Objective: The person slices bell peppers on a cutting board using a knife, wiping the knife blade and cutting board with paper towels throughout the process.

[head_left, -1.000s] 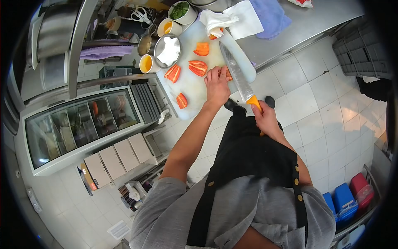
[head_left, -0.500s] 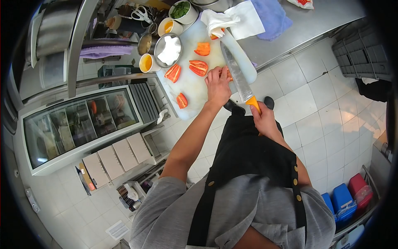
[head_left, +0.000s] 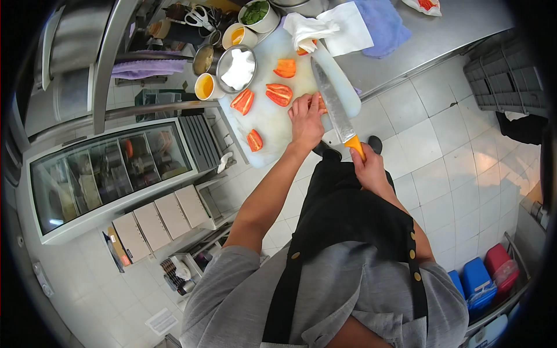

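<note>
My left hand [head_left: 306, 120] presses down on a piece of red pepper [head_left: 322, 103] at the right side of the white cutting board [head_left: 270, 130], its fingers curled over the piece and hiding most of it. In my right hand [head_left: 370, 166] is the yellow handle of a large kitchen knife [head_left: 332, 95]. The broad blade points away from me, close beside the left fingertips. Other cut pepper pieces [head_left: 279, 94] with pale ribs lie spread over the board. A further one is partly covered by a white cloth or paper towel [head_left: 310, 29] at the far end.
Along the board's left edge stand a metal bowl with something white [head_left: 237, 69], cups with orange-yellow contents [head_left: 205, 86] and a bowl of green leaves [head_left: 255, 14]. A purple cloth [head_left: 383, 29] lies on the steel counter [head_left: 447, 23]. A glass-topped cabinet [head_left: 113, 174] is at left.
</note>
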`<state>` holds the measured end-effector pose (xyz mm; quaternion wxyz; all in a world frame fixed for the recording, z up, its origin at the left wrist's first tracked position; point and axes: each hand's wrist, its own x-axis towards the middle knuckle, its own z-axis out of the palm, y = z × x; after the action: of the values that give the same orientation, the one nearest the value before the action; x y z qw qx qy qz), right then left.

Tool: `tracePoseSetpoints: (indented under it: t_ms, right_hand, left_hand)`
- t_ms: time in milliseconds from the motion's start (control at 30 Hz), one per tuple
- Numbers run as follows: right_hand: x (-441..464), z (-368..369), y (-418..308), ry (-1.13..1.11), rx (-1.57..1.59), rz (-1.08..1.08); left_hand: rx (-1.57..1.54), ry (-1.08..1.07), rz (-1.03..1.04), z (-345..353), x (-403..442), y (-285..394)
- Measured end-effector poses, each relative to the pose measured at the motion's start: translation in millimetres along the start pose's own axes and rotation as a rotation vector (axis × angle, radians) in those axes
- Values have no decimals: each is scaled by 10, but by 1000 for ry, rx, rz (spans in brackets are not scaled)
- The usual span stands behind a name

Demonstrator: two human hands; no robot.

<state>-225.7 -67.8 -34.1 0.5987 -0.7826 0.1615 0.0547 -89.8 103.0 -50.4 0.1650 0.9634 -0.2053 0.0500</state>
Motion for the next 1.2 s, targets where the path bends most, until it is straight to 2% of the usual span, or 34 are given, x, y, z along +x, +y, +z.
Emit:
tracePoseSetpoints:
  t_ms: [1200]
  right_hand:
    - [45,-45,12,-21,-65,-23]
  left_hand:
    - [-19,43,22,34,-10,-9]
